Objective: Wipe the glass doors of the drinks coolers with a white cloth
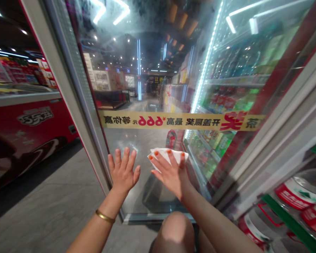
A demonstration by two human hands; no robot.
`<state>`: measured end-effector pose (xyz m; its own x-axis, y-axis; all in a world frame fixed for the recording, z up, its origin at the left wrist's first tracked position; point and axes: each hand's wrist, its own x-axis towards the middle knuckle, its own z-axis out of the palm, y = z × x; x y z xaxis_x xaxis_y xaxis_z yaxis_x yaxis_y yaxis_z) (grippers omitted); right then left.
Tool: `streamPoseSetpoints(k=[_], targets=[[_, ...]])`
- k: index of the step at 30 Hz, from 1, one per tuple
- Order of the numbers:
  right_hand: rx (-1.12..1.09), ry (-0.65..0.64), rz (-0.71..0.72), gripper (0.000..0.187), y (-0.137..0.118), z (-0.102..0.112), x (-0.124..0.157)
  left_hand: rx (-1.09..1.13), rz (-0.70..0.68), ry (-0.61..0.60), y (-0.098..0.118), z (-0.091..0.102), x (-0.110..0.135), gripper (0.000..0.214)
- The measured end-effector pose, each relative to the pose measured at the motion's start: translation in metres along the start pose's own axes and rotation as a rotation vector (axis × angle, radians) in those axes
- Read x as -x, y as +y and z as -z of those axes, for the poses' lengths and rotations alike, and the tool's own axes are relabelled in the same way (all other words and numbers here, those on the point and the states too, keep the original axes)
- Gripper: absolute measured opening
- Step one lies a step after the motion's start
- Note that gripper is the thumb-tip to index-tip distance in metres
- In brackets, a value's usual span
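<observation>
A glass cooler door point(126, 138) stands in front of me, with a yellow strip of mirrored lettering point(177, 121) across it. My left hand point(123, 171) rests against the lower pane, bare palm forward and fingers spread, with a gold bracelet point(105, 216) at its wrist. To its right, my right hand point(171, 174) lies flat over a folded white tissue point(176, 154) and holds it to the glass below the strip. Parts of the tissue are hidden under the fingers and palm.
Shelves of bottled drinks point(226, 102) show through the glass at right. Large bottles with red labels point(295, 191) stand on a rack at lower right. A red freezer chest point(28, 130) is at left, beyond the door frame point(68, 95). My knee point(177, 232) is just below the hands.
</observation>
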<state>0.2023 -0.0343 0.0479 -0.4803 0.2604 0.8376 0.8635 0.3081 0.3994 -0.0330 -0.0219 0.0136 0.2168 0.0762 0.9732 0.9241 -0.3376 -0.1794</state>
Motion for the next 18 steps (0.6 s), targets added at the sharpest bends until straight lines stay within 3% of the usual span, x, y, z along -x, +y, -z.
streamPoseSetpoints(k=[3,6,8,10,13,16,18], targets=[[0.025,0.007,0.094,0.059,-0.004,0.002,-0.031,0.018,-0.003,-0.007,-0.001,0.001,0.000,0.072],[0.062,0.076,-0.061,0.070,0.017,0.002,-0.054,0.007,0.000,-0.010,0.001,0.001,0.000,0.072],[0.075,0.108,-0.188,0.075,0.025,0.002,-0.040,-0.005,0.011,-0.002,0.004,0.001,0.000,0.073],[0.062,0.086,-0.232,0.075,0.017,-0.001,-0.011,-0.011,0.021,0.003,0.007,0.001,0.000,0.073],[0.011,0.038,-0.089,0.059,-0.017,-0.006,0.017,-0.006,0.024,0.010,0.009,0.001,0.001,0.071],[-0.012,0.043,0.074,0.051,-0.036,-0.007,-0.004,0.007,0.016,0.014,0.008,0.004,0.002,0.070],[0.005,0.083,0.035,0.052,-0.023,-0.004,-0.027,0.015,0.009,0.014,0.008,0.004,0.002,0.071]])
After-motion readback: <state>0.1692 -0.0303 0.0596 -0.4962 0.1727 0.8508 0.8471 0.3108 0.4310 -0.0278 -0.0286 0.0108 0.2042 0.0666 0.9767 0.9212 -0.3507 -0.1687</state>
